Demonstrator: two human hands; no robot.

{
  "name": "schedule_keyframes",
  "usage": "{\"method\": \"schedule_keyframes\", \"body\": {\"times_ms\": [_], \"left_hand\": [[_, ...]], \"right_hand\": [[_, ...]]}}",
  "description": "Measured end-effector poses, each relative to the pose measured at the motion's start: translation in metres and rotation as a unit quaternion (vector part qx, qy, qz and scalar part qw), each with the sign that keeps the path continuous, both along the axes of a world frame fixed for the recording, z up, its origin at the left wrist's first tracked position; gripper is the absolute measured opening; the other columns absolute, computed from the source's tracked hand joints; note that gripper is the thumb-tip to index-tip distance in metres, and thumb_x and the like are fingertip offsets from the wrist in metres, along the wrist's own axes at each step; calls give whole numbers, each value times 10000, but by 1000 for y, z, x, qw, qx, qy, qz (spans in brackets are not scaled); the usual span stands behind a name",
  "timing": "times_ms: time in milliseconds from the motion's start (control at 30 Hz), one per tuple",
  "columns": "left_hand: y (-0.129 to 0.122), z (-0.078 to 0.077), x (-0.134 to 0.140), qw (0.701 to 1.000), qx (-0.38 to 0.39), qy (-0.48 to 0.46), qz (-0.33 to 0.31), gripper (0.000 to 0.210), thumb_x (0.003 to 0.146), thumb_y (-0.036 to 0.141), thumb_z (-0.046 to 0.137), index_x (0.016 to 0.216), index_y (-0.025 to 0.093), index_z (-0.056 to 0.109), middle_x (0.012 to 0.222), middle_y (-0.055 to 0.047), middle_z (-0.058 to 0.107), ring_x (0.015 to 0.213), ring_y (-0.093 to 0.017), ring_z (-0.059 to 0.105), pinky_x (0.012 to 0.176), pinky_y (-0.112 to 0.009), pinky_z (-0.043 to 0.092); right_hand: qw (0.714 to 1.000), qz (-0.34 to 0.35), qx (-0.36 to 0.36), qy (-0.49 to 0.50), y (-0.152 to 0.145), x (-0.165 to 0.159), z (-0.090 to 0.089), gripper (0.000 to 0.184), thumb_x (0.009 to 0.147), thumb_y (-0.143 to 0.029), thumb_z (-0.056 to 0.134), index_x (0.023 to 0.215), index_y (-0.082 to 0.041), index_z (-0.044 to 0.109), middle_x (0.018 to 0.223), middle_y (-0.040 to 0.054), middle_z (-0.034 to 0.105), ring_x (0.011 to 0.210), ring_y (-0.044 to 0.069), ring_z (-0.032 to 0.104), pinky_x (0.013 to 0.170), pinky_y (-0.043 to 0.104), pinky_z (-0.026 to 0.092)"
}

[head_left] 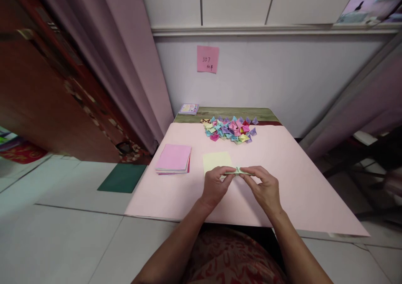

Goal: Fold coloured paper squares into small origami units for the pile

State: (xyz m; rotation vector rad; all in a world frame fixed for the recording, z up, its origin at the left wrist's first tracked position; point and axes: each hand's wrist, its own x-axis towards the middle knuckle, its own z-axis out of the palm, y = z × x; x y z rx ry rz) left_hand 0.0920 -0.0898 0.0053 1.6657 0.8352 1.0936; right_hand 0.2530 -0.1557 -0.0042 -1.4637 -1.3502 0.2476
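Between my two hands is a small folded piece of light green paper (238, 170), held level above the pink table cover. My left hand (217, 185) pinches its left end between thumb and fingers. At the other end, my right hand (262, 185) grips it the same way. Much of the folded paper is hidden behind the fingers; only its middle shows. A pale yellow square sheet (216, 160) lies flat just beyond my left hand, partly covered by it.
A stack of coloured square paper (173, 157) lies at the left. Many small folded paper pieces (230, 129) are heaped at the back on the pink cover (301, 192). A small printed stack (189, 108) sits in the far left corner. A pink note (207, 59) hangs on the wall.
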Motion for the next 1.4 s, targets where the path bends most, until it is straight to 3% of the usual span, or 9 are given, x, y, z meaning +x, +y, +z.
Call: {"method": "schedule_keyframes", "body": {"times_ms": [133, 300, 400, 700, 867, 967, 1067, 1233, 1400], "left_hand": [[4, 0, 0, 1000, 12, -13, 8, 44, 755, 247, 729, 778, 224, 757, 962, -75, 724, 952, -229, 652, 913, -356, 483], [6, -9, 3, 988, -134, -57, -54, 183, 752, 339, 743, 779, 160, 716, 708, -36, 681, 671, -159, 611, 661, -265, 475], [6, -12, 6, 979, -172, -75, -74, 220, 735, 357, 758, 783, 148, 707, 690, -27, 667, 641, -144, 588, 623, -247, 449], [1, -2, 5, 996, -74, -40, -20, 293, 890, 383, 577, 751, 149, 687, 703, -10, 629, 689, -136, 550, 666, -243, 423], [-5, -15, 14, 964, -217, -113, -106, 299, 752, 411, 749, 826, 135, 660, 721, -30, 680, 679, -153, 628, 681, -278, 506], [-7, -20, 15, 946, -278, -129, -104, 351, 717, 443, 778, 774, 127, 637, 695, -54, 697, 651, -173, 665, 692, -327, 555], [-6, -19, 15, 948, -271, -146, -82, 338, 726, 419, 780, 823, 129, 635, 730, -59, 722, 679, -176, 685, 743, -340, 570], [-5, -18, 14, 969, -211, -116, -52, 329, 764, 336, 744, 1008, 147, 629, 706, -18, 713, 719, -175, 682, 772, -321, 563], [-9, -16, 14, 975, -204, -87, -34, 338, 757, 318, 733, 1029, 152, 620, 664, 2, 696, 657, -161, 666, 725, -302, 564]], "right_hand": [[1000, -8, -18, 11, 1, 1, -2, 199, 835, -441, 695, 876, -264, 776, 939, 61, 730, 879, 234, 676, 782, 360, 528], [990, 34, -107, 90, 1, 0, -1, 248, 818, -471, 702, 871, -238, 767, 867, 46, 760, 836, 241, 686, 752, 346, 513], [984, 45, -121, 121, 2, -1, 1, 255, 812, -465, 702, 839, -217, 753, 849, 46, 754, 819, 233, 677, 763, 338, 501], [979, 32, -131, 156, 5, -2, -3, 268, 782, -466, 722, 791, -200, 751, 803, 38, 749, 766, 212, 668, 740, 316, 496], [983, -3, -109, 151, 6, -4, -7, 263, 812, -460, 707, 850, -205, 761, 816, 41, 749, 760, 206, 668, 705, 314, 507], [994, -10, -49, 96, 4, -6, -6, 275, 835, -414, 699, 1025, -220, 745, 970, 58, 736, 870, 214, 670, 752, 326, 529], [997, -51, 40, -33, 2, -7, -3, 309, 859, -349, 688, 1146, -238, 712, 1084, 77, 680, 972, 214, 639, 826, 340, 520], [969, -117, 83, -201, 2, -8, -3, 183, 902, -280, 656, 1057, -263, 752, 845, 36, 657, 803, 175, 602, 754, 296, 478], [933, -145, 95, -317, 0, -8, -6, 223, 903, -239, 663, 1112, -270, 736, 811, 26, 664, 722, 158, 557, 713, 279, 417]]}}
